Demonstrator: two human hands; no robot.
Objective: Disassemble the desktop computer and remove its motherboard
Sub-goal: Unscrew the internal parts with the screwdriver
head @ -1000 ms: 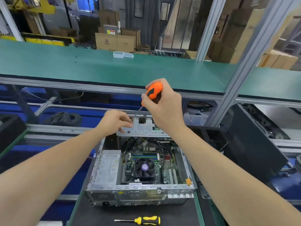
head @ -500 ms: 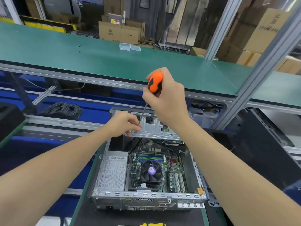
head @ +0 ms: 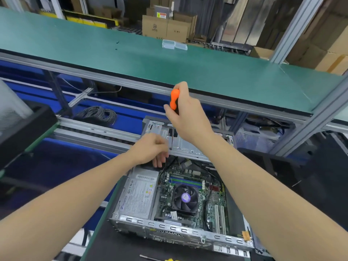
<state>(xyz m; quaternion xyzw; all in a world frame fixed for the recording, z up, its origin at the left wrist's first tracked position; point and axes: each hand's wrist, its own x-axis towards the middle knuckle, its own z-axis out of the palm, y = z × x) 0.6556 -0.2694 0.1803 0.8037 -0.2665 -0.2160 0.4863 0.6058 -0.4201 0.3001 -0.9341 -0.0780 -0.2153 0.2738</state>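
An open desktop computer case [head: 180, 232] lies on the black mat in front of me. Inside it are the green motherboard [head: 165, 194] with a black CPU fan [head: 185, 197] and a silver power supply [head: 138, 196] on the left. A metal drive cage [head: 186, 146] spans the far end of the case. My right hand [head: 188, 119] grips an orange-handled screwdriver [head: 174, 98] held upright, its shaft running down to the cage. My left hand [head: 150, 149] rests at the cage's left front edge, fingers curled by the shaft's tip; whether it pinches anything is hidden.
A green shelf [head: 131, 59] runs across above the case, with a small clear plastic box [head: 174, 44] on it. A coil of grey cable [head: 98, 113] lies at the left. A yellow-handled screwdriver [head: 169, 259] lies at the mat's near edge. Dark case panels [head: 310, 166] stand to the right.
The view has tilted down and closer. My right hand has brought the screwdriver from a slant to upright over the cage. My left hand stays at the cage's left edge.
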